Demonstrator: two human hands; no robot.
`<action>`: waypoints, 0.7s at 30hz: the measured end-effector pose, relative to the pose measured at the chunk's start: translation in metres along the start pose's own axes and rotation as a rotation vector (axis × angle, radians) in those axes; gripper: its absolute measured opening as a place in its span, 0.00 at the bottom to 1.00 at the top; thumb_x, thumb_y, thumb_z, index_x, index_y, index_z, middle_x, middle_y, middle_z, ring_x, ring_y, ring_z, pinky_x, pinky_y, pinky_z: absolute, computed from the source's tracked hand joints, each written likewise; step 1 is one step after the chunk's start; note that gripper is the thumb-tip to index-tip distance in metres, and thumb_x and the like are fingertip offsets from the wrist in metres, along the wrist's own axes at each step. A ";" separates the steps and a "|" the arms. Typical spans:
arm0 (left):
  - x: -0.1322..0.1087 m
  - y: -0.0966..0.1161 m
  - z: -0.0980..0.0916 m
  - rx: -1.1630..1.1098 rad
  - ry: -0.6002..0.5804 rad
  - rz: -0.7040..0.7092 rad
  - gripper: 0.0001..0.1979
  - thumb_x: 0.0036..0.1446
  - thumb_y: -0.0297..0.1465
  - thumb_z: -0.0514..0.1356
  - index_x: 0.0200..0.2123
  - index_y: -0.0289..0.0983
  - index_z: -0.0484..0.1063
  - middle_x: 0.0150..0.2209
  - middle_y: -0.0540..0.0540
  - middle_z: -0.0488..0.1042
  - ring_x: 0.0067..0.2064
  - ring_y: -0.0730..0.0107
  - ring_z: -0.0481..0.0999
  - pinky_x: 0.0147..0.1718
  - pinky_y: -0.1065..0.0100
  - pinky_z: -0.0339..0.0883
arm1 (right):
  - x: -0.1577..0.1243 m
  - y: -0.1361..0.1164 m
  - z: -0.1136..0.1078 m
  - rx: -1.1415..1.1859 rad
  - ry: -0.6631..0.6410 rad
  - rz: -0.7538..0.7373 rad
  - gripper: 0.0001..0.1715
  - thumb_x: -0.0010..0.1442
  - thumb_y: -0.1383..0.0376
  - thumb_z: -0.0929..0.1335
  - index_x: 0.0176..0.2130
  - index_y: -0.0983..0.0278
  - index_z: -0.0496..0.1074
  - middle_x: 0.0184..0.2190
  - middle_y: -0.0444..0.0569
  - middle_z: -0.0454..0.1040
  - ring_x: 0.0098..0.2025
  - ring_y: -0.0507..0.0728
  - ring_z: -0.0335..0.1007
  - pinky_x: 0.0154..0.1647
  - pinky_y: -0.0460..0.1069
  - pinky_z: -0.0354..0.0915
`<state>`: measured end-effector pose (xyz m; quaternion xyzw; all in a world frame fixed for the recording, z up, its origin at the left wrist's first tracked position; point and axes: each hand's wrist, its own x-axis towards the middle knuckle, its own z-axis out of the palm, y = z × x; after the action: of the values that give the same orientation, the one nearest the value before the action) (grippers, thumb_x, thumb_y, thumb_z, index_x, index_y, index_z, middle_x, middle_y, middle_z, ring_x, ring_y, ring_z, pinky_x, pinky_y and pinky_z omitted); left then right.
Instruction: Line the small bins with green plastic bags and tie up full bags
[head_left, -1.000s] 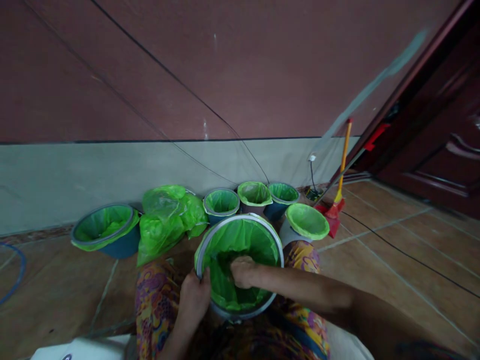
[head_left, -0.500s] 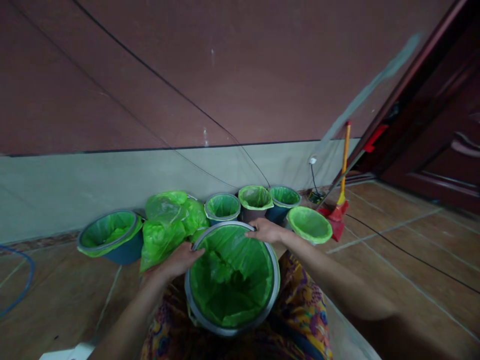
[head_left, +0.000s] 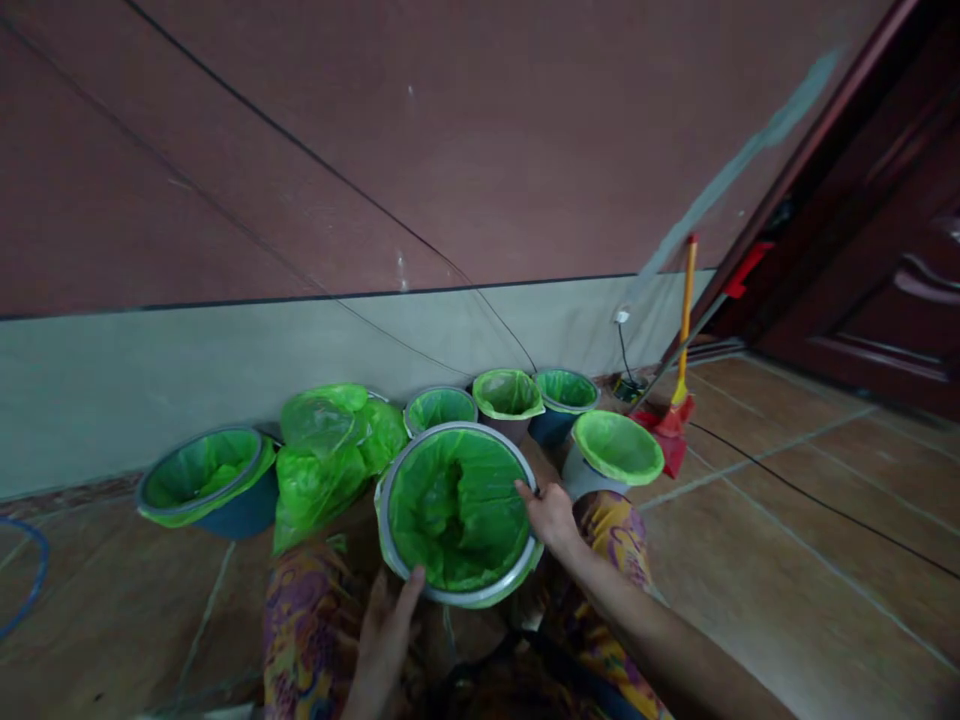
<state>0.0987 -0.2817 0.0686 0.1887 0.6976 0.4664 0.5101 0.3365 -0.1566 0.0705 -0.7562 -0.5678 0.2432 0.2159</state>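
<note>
In front of me, above the floor between my knees, is a round trash bin (head_left: 459,520) with a grey rim, lined with a green plastic bag. My right hand (head_left: 551,515) grips its right rim, thumb over the inner edge. At the near left side, my left hand (head_left: 390,625) has its thumb and fingers spread, the thumb by the rim; whether it touches the bin I cannot tell. The liner lies creased inside, its bottom dark.
Along the wall stand more lined bins: a blue one (head_left: 251,495) at left, several at the centre, and a white one (head_left: 611,455) at right. A bulging green bag (head_left: 326,460) sits between. A yellow-handled red broom (head_left: 679,400), a black cable (head_left: 810,495) and a blue hose (head_left: 37,580) are there too.
The bin has tilted and shifted slightly away from me. My left hand has left the far-left rim and come to the near side. My right hand has moved along the rim toward me.
</note>
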 end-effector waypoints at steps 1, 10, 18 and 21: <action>-0.008 -0.011 0.007 -0.086 -0.091 -0.121 0.30 0.54 0.44 0.65 0.58 0.40 0.68 0.62 0.35 0.72 0.57 0.50 0.77 0.50 0.53 0.74 | -0.007 0.002 0.007 0.038 0.007 -0.003 0.26 0.67 0.51 0.61 0.38 0.66 0.78 0.33 0.57 0.81 0.36 0.61 0.77 0.35 0.50 0.66; 0.003 -0.037 0.033 -0.394 -0.005 -0.194 0.08 0.53 0.29 0.61 0.39 0.38 0.74 0.45 0.41 0.83 0.45 0.59 0.83 0.41 0.62 0.77 | -0.035 -0.002 0.029 0.127 -0.159 -0.058 0.22 0.66 0.55 0.62 0.49 0.66 0.74 0.38 0.56 0.80 0.44 0.64 0.77 0.45 0.53 0.70; 0.003 -0.057 0.025 -0.193 0.035 -0.078 0.06 0.50 0.28 0.59 0.31 0.36 0.76 0.32 0.42 0.83 0.38 0.57 0.83 0.39 0.62 0.75 | -0.056 -0.062 0.003 -0.187 -0.255 -0.744 0.22 0.63 0.64 0.64 0.55 0.60 0.73 0.54 0.55 0.74 0.59 0.62 0.67 0.62 0.57 0.63; 0.005 -0.059 0.026 -0.106 0.072 -0.065 0.06 0.46 0.27 0.60 0.29 0.34 0.77 0.29 0.42 0.83 0.36 0.54 0.82 0.37 0.61 0.74 | -0.062 -0.084 0.033 -0.322 -0.568 -0.603 0.11 0.54 0.69 0.70 0.39 0.62 0.80 0.46 0.55 0.80 0.55 0.67 0.71 0.60 0.62 0.62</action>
<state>0.1318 -0.2954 0.0150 0.1217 0.6953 0.4925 0.5091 0.2389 -0.1924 0.1027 -0.4841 -0.8303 0.2760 -0.0080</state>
